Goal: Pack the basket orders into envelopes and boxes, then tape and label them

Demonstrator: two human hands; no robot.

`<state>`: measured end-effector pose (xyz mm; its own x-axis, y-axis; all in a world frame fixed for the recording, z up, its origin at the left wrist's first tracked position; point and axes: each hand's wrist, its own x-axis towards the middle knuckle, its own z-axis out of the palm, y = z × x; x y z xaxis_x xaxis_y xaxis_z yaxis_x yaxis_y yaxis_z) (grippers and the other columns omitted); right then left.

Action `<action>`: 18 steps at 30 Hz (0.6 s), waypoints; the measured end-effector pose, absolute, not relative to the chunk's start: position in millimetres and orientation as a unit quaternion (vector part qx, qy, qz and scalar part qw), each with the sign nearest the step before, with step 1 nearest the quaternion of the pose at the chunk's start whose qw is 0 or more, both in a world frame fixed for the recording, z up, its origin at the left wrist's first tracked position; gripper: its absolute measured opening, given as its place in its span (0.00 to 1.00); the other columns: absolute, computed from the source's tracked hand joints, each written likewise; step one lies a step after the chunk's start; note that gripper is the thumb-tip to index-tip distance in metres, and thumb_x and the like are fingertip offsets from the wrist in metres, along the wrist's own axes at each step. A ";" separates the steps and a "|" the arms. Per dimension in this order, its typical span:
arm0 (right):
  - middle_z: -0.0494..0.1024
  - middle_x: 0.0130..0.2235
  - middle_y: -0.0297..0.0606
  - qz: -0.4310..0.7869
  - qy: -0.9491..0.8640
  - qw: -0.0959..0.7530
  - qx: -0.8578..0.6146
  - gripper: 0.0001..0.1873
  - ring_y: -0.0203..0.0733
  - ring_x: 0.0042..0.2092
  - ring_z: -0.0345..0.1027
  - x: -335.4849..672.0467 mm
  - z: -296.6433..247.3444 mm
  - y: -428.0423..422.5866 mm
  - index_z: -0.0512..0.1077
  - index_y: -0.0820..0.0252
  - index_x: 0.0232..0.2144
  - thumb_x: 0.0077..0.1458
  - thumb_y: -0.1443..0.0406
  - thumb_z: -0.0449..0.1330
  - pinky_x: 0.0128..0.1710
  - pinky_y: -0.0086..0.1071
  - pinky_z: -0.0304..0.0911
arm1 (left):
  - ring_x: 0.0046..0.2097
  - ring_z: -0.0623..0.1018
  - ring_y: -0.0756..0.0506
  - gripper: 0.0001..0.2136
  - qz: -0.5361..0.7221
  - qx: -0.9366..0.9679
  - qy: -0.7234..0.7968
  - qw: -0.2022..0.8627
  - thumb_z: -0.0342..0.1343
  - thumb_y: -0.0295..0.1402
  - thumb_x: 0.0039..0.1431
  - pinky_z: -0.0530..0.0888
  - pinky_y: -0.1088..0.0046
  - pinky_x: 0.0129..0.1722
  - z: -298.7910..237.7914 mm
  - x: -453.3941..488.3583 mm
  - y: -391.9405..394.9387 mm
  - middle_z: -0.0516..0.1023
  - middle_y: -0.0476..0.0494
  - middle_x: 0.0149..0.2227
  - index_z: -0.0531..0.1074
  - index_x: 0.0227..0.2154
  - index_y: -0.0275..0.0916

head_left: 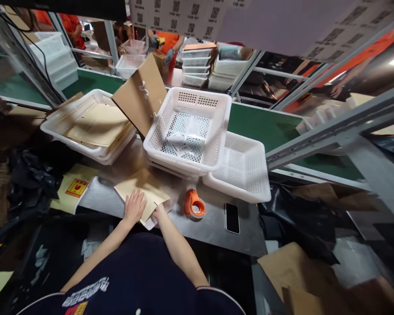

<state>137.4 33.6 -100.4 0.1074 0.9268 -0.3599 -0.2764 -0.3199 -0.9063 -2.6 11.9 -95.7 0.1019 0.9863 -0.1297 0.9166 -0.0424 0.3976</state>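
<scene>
Here, a tan paper envelope, matte and slightly puckered, lies left of the orange tape dispenser. The left hand rests flat on it, fingers a little spread; the right hand meets its near right edge, fingertips hidden, so I cannot tell whether it grips. Farther left of the dispenser, a yellow packet bears a red-and-yellow label with a glass symbol, its characters too small to read; above and beyond the dispenser, a sheet carries rows of QR codes. The dispenser sits on a metal table, white baskets and a green belt beyond, a dark-screened phone to its right.
</scene>
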 end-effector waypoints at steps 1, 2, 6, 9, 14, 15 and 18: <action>0.79 0.50 0.40 0.605 -0.324 0.465 -0.559 0.18 0.46 0.47 0.76 143.4 -104.3 23.9 0.74 0.63 0.52 0.68 0.56 0.63 0.47 0.43 0.76 | 0.75 0.56 0.27 0.25 0.046 0.685 0.698 0.202 0.45 0.40 0.74 0.56 0.34 0.70 -106.2 -12.0 12.3 0.60 0.29 0.74 0.67 0.68 0.37; 0.80 0.45 0.39 0.609 -0.355 0.423 -0.570 0.15 0.43 0.43 0.77 151.7 -108.0 13.9 0.76 0.64 0.47 0.67 0.56 0.64 0.44 0.40 0.76 | 0.75 0.54 0.26 0.28 0.009 0.668 0.715 0.207 0.46 0.42 0.73 0.56 0.32 0.69 -116.6 -20.7 12.2 0.56 0.29 0.75 0.62 0.71 0.37; 0.77 0.27 0.35 0.593 -0.486 0.284 -0.575 0.12 0.42 0.35 0.73 181.3 -115.9 -12.7 0.74 0.60 0.23 0.56 0.65 0.68 0.40 0.34 0.71 | 0.77 0.46 0.24 0.34 -0.037 0.714 0.677 0.174 0.50 0.45 0.71 0.47 0.33 0.71 -141.7 -45.2 22.5 0.47 0.29 0.77 0.56 0.74 0.34; 0.79 0.28 0.34 0.582 -0.583 0.212 -0.526 0.08 0.44 0.41 0.74 167.2 -114.9 -5.5 0.75 0.58 0.22 0.46 0.73 0.68 0.48 0.33 0.67 | 0.76 0.48 0.24 0.33 -0.038 0.732 0.659 0.168 0.51 0.44 0.70 0.43 0.35 0.71 -138.7 -56.8 54.7 0.50 0.29 0.77 0.57 0.73 0.35; 0.78 0.30 0.32 0.566 -0.671 0.149 -0.455 0.09 0.42 0.43 0.70 106.5 -114.7 24.5 0.73 0.58 0.21 0.43 0.76 0.65 0.50 0.32 0.66 | 0.76 0.52 0.28 0.33 -0.035 0.736 0.650 0.188 0.55 0.41 0.67 0.42 0.38 0.72 -129.4 -72.6 102.7 0.55 0.32 0.75 0.58 0.73 0.42; 0.77 0.30 0.32 0.560 -0.677 0.147 -0.455 0.10 0.42 0.43 0.70 98.2 -115.4 27.5 0.72 0.58 0.20 0.45 0.75 0.65 0.50 0.31 0.65 | 0.76 0.52 0.29 0.33 -0.033 0.735 0.649 0.192 0.55 0.40 0.67 0.42 0.39 0.73 -130.3 -74.2 105.2 0.55 0.33 0.75 0.59 0.73 0.43; 0.74 0.28 0.30 0.550 -0.679 0.157 -0.460 0.12 0.39 0.41 0.68 85.4 -116.6 29.6 0.69 0.58 0.19 0.51 0.72 0.63 0.48 0.29 0.65 | 0.76 0.51 0.28 0.32 -0.022 0.730 0.653 0.201 0.56 0.40 0.67 0.44 0.40 0.73 -134.6 -74.9 102.8 0.56 0.32 0.75 0.60 0.72 0.42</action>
<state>85.4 29.6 -116.6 -0.5270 0.7975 -0.2938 0.4527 -0.0291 -0.8912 -74.9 102.8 -134.6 0.1474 0.9442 -0.2944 0.9619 -0.0675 0.2651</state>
